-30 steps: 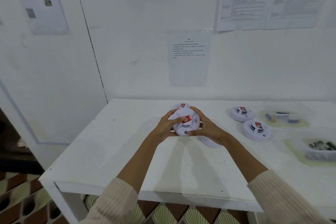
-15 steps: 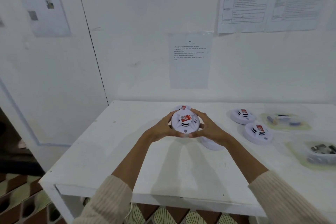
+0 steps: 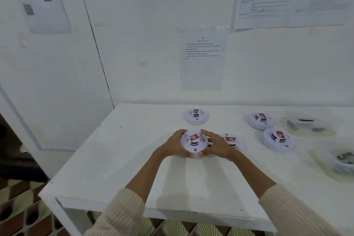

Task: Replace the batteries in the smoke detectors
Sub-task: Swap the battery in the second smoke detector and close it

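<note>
We see both hands clamped on one smoke detector (image 3: 193, 142): L hand (image 3: 173, 146) curls round its left rim and R hand (image 3: 216, 145) round its right rim, w/ thumb tips nearly meeting at the edge nearest the person. The hands sit close together w/ only that unit btwn them. Its face points up, w/ a red label on top and dark vent slots below it. We can't tell if it rests on the table (image 3: 124, 159) or sits just above it.

Just right of the R hand, partly hidden behind its fingers, lies a second detector (image 3: 232, 141), face up. Straight beyond the hands, apart from them, a third detector (image 3: 195, 116) lies flat. Well right of the R hand are two more: a fourth detector (image 3: 260, 120) farther back and a fifth detector (image 3: 277, 140) nearer, approx level w/ the hands. All carry red labels.

Further right again are two clear tubs: the far tub (image 3: 329, 132) just beside the fourth detector, and the near tub (image 3: 321, 161) at the frame edge. Both hold small dark items, too blurred to count.

Cream ribbed sleeves (image 3: 122, 214) cover the arms near the elbows. On the wall beyond the hands hangs a printed sheet (image 3: 203, 59); its text is too small to read.
</note>
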